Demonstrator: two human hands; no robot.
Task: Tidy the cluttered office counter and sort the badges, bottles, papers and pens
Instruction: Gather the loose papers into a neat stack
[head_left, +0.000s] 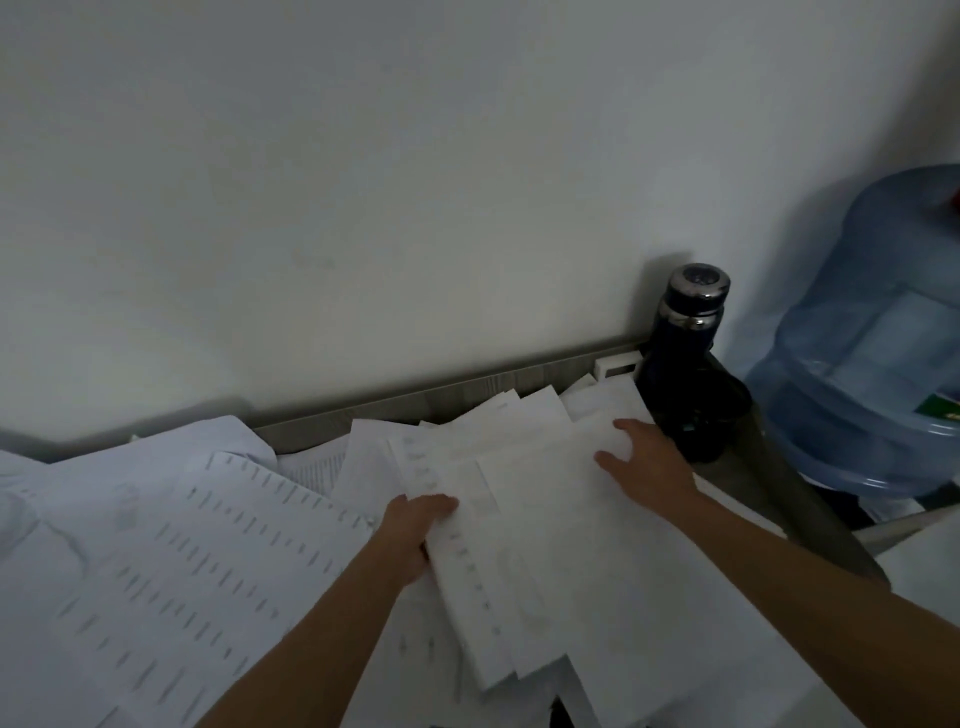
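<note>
The left grip (422, 530) pinched the paper stack's (571, 561) edge, thumb on top; the right grip (647, 462) lay flat on it, fingers spread. The stack sat on the tabletop (467, 397) near a flask (685, 358).

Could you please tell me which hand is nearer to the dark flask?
Right. The right hand rests flat on the papers just beside the flask; the left hand holds the papers' left edge, farther from it.
</note>
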